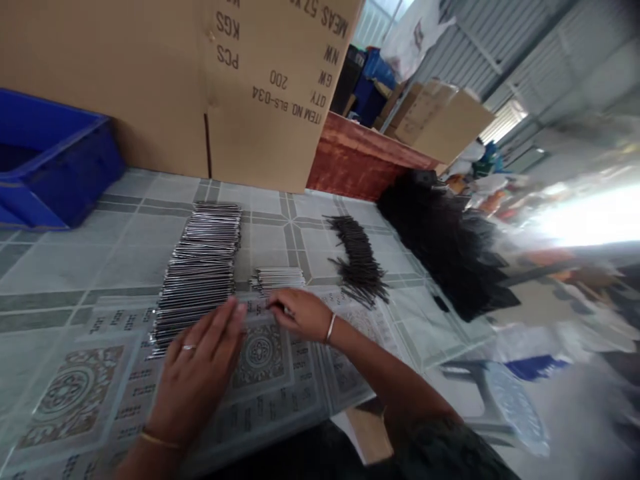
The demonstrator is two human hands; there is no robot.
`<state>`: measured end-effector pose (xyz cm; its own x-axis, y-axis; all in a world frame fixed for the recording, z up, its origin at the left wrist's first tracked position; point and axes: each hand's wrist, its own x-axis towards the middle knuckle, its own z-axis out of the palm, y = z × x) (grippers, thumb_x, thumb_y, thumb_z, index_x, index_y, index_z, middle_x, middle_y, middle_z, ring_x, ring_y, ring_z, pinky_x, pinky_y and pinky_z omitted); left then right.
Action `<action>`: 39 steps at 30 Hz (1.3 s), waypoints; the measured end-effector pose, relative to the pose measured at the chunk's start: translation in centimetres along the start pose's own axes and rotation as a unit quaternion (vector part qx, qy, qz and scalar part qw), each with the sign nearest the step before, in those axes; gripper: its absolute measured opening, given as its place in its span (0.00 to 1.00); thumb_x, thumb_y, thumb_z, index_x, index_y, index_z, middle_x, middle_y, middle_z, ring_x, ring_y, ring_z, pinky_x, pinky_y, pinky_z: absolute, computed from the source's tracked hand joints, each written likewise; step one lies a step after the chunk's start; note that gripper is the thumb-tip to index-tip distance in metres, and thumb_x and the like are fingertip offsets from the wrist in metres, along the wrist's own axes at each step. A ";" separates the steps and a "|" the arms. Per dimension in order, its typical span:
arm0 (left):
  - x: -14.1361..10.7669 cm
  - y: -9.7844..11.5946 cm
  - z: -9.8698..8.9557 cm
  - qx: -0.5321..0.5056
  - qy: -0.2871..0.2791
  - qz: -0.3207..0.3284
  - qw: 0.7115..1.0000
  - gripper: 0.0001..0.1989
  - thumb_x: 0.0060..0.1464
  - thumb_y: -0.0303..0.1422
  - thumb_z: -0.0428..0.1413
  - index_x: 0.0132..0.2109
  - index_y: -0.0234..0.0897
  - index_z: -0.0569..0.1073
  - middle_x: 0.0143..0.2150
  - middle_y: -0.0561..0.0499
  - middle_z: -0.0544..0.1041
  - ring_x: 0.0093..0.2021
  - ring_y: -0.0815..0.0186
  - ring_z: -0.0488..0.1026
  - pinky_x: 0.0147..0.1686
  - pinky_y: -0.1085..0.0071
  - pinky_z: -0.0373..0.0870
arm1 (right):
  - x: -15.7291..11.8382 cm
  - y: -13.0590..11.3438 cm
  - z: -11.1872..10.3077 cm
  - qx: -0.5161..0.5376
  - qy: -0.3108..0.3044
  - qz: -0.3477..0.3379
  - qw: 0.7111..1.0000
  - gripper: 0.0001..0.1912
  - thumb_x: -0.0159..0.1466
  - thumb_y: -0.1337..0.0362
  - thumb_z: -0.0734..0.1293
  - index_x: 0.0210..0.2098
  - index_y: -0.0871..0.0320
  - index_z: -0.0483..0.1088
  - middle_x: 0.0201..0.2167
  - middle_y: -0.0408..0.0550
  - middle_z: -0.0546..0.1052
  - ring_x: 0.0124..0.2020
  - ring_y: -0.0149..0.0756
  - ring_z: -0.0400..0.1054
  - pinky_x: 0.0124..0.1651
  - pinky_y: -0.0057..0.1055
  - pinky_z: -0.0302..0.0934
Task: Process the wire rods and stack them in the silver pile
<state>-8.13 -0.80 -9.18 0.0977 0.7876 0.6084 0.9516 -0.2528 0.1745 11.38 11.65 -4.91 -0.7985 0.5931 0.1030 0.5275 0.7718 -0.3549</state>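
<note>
A long row of shiny metal rods (pixel 200 260) lies on the patterned table cover. My left hand (pixel 203 363), with a ring on one finger, rests flat over the near right end of that row, fingers extended and close together. Right of the row is a small group of silvery rods (pixel 280 279). Just below this group, my right hand (pixel 300 315) has its thumb and fingers pinched together; what they hold, if anything, is too small to make out. Farther right lies a row of thin dark strips (pixel 359 260).
A blue bin (pixel 55 160) sits at the far left beside a large cardboard box (pixel 165 87). At the right edge of the table is a black heap (pixel 440 240). A plastic stool (pixel 515 407) stands on the floor at lower right.
</note>
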 end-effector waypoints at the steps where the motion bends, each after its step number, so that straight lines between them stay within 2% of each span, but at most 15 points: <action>1: -0.2 0.5 0.2 -0.004 -0.032 0.038 0.999 0.26 0.61 0.27 0.50 0.65 0.44 0.63 0.57 0.45 0.75 0.53 0.55 0.73 0.54 0.57 0.64 | -1.9 -0.7 0.5 0.045 -0.006 -0.002 0.999 0.07 0.67 0.66 0.63 0.44 0.55 0.71 0.40 0.43 0.78 0.42 0.31 0.73 0.46 0.25 0.64; 4: -0.8 2.0 1.1 -0.028 -0.101 0.086 0.991 0.21 0.59 0.23 0.45 0.54 0.41 0.74 0.43 0.45 0.80 0.42 0.56 0.76 0.47 0.58 0.66 | -5.8 -0.4 0.6 0.120 -0.023 0.022 0.992 0.10 0.68 0.61 0.63 0.47 0.47 0.71 0.41 0.40 0.79 0.42 0.33 0.74 0.46 0.29 0.67; 6: -1.0 3.1 1.6 -0.043 -0.130 0.074 0.988 0.19 0.58 0.25 0.45 0.50 0.41 0.76 0.40 0.45 0.80 0.41 0.55 0.75 0.44 0.58 0.67 | -6.7 1.6 -0.6 0.080 0.002 0.081 0.994 0.13 0.70 0.59 0.60 0.52 0.42 0.70 0.44 0.36 0.79 0.44 0.31 0.73 0.47 0.29 0.67; 8: -1.1 4.5 2.0 -0.060 -0.151 0.045 0.986 0.17 0.60 0.28 0.46 0.49 0.41 0.76 0.40 0.44 0.80 0.41 0.55 0.75 0.42 0.58 0.68 | -6.5 4.6 -2.4 -0.015 0.060 0.164 0.985 0.16 0.71 0.62 0.57 0.55 0.43 0.69 0.49 0.37 0.78 0.48 0.30 0.72 0.51 0.28 0.65; 10: -1.0 5.8 2.2 -0.072 -0.162 0.005 0.984 0.16 0.63 0.33 0.46 0.48 0.41 0.77 0.41 0.45 0.80 0.41 0.56 0.75 0.42 0.58 0.68 | -5.5 7.7 -3.8 -0.085 0.091 0.222 0.967 0.18 0.72 0.66 0.56 0.56 0.51 0.70 0.54 0.47 0.75 0.54 0.35 0.68 0.57 0.33 0.60; 12: -0.8 6.8 2.4 -0.078 -0.170 -0.026 0.982 0.16 0.64 0.36 0.46 0.47 0.40 0.77 0.41 0.45 0.80 0.41 0.56 0.75 0.43 0.58 0.69 | -4.3 10.1 -4.3 -0.147 0.070 0.261 0.952 0.18 0.71 0.65 0.58 0.57 0.57 0.70 0.54 0.54 0.74 0.55 0.40 0.67 0.58 0.37 0.58; 14: -0.7 7.3 2.6 -0.083 -0.179 -0.046 0.979 0.16 0.64 0.36 0.46 0.46 0.39 0.78 0.41 0.44 0.79 0.41 0.56 0.75 0.43 0.58 0.70 | -3.3 11.6 -4.1 -0.190 0.042 0.279 0.940 0.16 0.69 0.66 0.60 0.54 0.59 0.72 0.51 0.57 0.76 0.52 0.42 0.68 0.56 0.38 0.58; 18: -0.6 6.8 2.8 -0.129 -0.168 -0.066 0.975 0.15 0.64 0.36 0.48 0.44 0.39 0.78 0.40 0.45 0.79 0.40 0.59 0.75 0.44 0.59 0.72 | -2.4 13.1 -3.2 -0.200 0.025 0.284 0.937 0.13 0.66 0.70 0.61 0.45 0.63 0.77 0.46 0.61 0.77 0.47 0.44 0.71 0.51 0.39 0.60; 20: -0.5 6.5 2.9 -0.158 -0.163 -0.072 0.971 0.13 0.63 0.36 0.50 0.43 0.39 0.78 0.39 0.46 0.79 0.40 0.61 0.75 0.44 0.62 0.72 | -2.4 13.8 -3.4 -0.194 0.021 0.287 0.938 0.14 0.65 0.70 0.63 0.48 0.62 0.75 0.44 0.59 0.78 0.45 0.44 0.72 0.48 0.38 0.62; 23: -0.4 6.3 3.0 -0.185 -0.168 -0.086 0.964 0.14 0.64 0.37 0.49 0.44 0.39 0.78 0.38 0.47 0.78 0.40 0.62 0.75 0.43 0.63 0.72 | -2.8 15.1 -4.6 -0.175 0.026 0.288 0.941 0.21 0.65 0.68 0.64 0.57 0.58 0.69 0.45 0.54 0.79 0.44 0.40 0.73 0.48 0.34 0.64; 25: -0.2 6.2 3.1 -0.199 -0.169 -0.095 0.961 0.15 0.65 0.37 0.48 0.47 0.38 0.78 0.38 0.47 0.78 0.40 0.62 0.75 0.44 0.63 0.72 | -3.5 16.0 -5.5 -0.153 0.052 0.265 0.950 0.20 0.66 0.67 0.63 0.57 0.56 0.69 0.46 0.51 0.78 0.46 0.38 0.72 0.51 0.32 0.63; 28: 0.1 6.2 3.1 -0.214 -0.169 -0.103 0.957 0.16 0.65 0.37 0.48 0.47 0.38 0.78 0.39 0.46 0.78 0.40 0.62 0.75 0.44 0.64 0.72 | -5.1 16.9 -6.3 -0.119 0.119 0.215 0.962 0.16 0.67 0.66 0.62 0.52 0.57 0.72 0.47 0.50 0.77 0.47 0.37 0.71 0.53 0.31 0.62; 30: 0.2 6.1 3.0 -0.217 -0.171 -0.103 0.955 0.16 0.65 0.37 0.48 0.46 0.37 0.78 0.39 0.46 0.79 0.40 0.62 0.75 0.43 0.64 0.72 | -6.2 17.2 -6.2 -0.108 0.120 0.207 0.965 0.15 0.66 0.66 0.63 0.51 0.57 0.73 0.45 0.50 0.78 0.46 0.37 0.71 0.52 0.31 0.63; 34: 0.2 6.0 3.1 -0.216 -0.173 -0.100 0.956 0.15 0.64 0.38 0.48 0.45 0.39 0.78 0.39 0.47 0.79 0.40 0.62 0.75 0.43 0.63 0.73 | -7.4 17.2 -4.8 -0.105 0.044 0.239 0.964 0.12 0.65 0.65 0.66 0.47 0.57 0.75 0.42 0.49 0.79 0.43 0.36 0.72 0.49 0.30 0.63; 39: 0.0 5.9 3.2 -0.212 -0.163 -0.088 0.960 0.14 0.64 0.38 0.49 0.44 0.40 0.78 0.39 0.48 0.79 0.40 0.63 0.75 0.43 0.63 0.73 | -6.9 15.8 -4.6 -0.122 0.076 0.239 0.960 0.14 0.66 0.62 0.65 0.49 0.59 0.74 0.44 0.51 0.77 0.45 0.37 0.71 0.51 0.30 0.62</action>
<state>-1.55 -0.46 -10.62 0.0982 0.9555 0.2782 0.7650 -0.2513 0.5930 26.55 20.84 -6.96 -0.4061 0.9054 0.1240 0.8905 0.4225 -0.1688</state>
